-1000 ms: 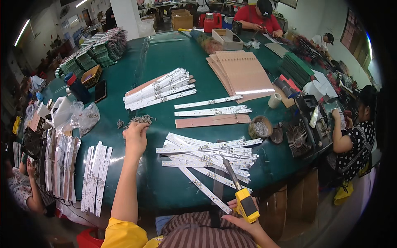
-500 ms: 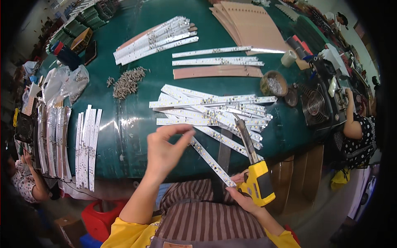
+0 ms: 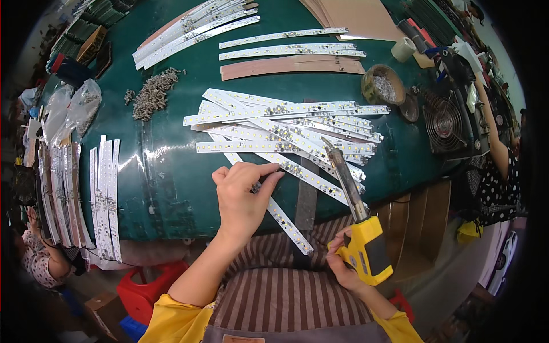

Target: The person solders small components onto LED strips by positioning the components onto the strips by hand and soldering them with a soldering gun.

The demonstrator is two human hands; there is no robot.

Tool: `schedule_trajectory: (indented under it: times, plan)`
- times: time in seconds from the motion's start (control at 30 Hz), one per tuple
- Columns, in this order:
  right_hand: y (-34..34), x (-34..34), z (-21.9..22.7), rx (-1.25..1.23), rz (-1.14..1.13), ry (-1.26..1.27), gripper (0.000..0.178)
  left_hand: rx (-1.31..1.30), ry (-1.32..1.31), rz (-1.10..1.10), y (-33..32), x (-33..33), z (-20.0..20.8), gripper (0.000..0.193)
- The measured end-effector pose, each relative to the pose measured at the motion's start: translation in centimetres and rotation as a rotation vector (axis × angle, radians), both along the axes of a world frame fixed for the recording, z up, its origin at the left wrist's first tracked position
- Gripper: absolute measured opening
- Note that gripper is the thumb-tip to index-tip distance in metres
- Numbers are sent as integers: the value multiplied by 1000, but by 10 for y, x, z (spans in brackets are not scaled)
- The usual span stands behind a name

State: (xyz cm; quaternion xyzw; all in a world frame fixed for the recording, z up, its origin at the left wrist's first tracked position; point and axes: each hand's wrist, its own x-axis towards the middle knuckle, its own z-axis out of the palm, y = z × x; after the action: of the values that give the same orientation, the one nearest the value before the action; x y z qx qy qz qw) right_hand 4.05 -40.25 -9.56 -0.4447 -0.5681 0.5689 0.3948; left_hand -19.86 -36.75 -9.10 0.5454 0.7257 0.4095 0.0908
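My left hand [image 3: 243,197] is above the near edge of the table, thumb and forefinger brought together in a pinch. Whatever lies between those fingertips is too small to make out. Under this hand runs a white LED strip board [image 3: 290,227], partly covered by the fingers, its near end sticking out past the table edge. My right hand [image 3: 345,266] grips a yellow and black soldering gun [image 3: 370,251], whose metal tip points up and away over a crossed pile of LED strip boards [image 3: 286,128]. The right fingers are apart from the near strip's end.
A heap of small metal-looking parts [image 3: 153,94] lies left of the pile. Sorted strips [image 3: 104,200] lie farther left; more [image 3: 197,28] are at the back. A round tin [image 3: 382,86] and a fan [image 3: 443,123] stand right. Co-workers' arms [image 3: 494,123] show at both sides.
The view has shifted, so the table things sit higher. My right hand has let go of the strip's near end and keeps the soldering gun. My left pinch has come over the strips.
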Motion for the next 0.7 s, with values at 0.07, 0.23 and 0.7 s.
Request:
schedule_trajectory:
  times: [0.07, 0.23, 0.7]
  plan:
    - [5, 5, 4, 24, -2, -56, 43, 8, 23, -3, 0, 0, -1, 12]
    - [10, 12, 5, 233, -1, -250, 21, 58, 48, -22, 3, -1, -2, 12]
    - [5, 29, 1, 100, 142, -247, 27, 72, 132, -5, 4, 2, -2, 11]
